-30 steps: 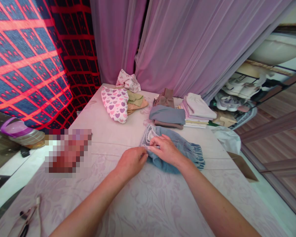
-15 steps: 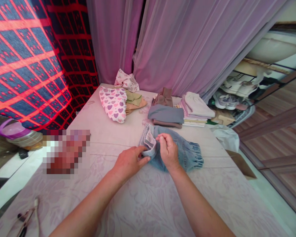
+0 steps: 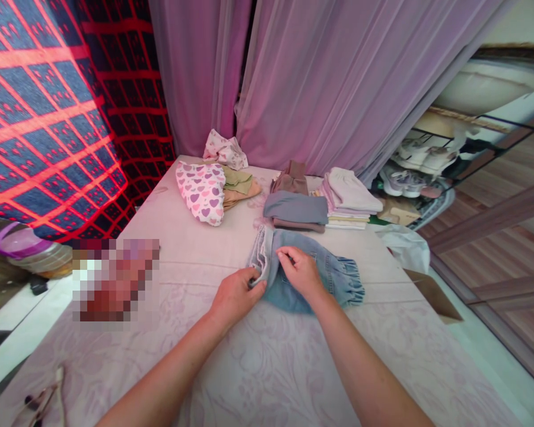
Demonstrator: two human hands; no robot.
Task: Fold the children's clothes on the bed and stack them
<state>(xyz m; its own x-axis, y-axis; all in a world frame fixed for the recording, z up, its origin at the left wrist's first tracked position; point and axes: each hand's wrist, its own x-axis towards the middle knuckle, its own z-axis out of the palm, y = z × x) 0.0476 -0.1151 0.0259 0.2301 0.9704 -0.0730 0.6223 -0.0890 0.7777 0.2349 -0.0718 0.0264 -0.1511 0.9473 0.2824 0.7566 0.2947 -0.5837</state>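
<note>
A pair of light blue jeans (image 3: 293, 287) lies folded on the cloth-covered surface, its gathered waistband toward the left and an elastic cuff at the right. My left hand (image 3: 238, 293) pinches the lower end of that waistband between thumb and fingers. Over the denim just right of the waistband is my right hand (image 3: 300, 270), its fingers curled inward. What those fingertips hold, if anything, cannot be made out, nor whether they touch the cloth.
Behind the jeans are folded grey trousers (image 3: 296, 207), brown clothing (image 3: 290, 177) and a pale stack of clothes (image 3: 349, 193). A heart-print cloth (image 3: 202, 193) lies back left. Eyeglasses (image 3: 44, 400) rest at the near left. Shelves with shoes (image 3: 403, 181) stand at right.
The waistband opening has narrowed, its edges drawn closer together under my left hand. My right hand has shifted slightly left, toward the waistband. The whole view has moved a little.
</note>
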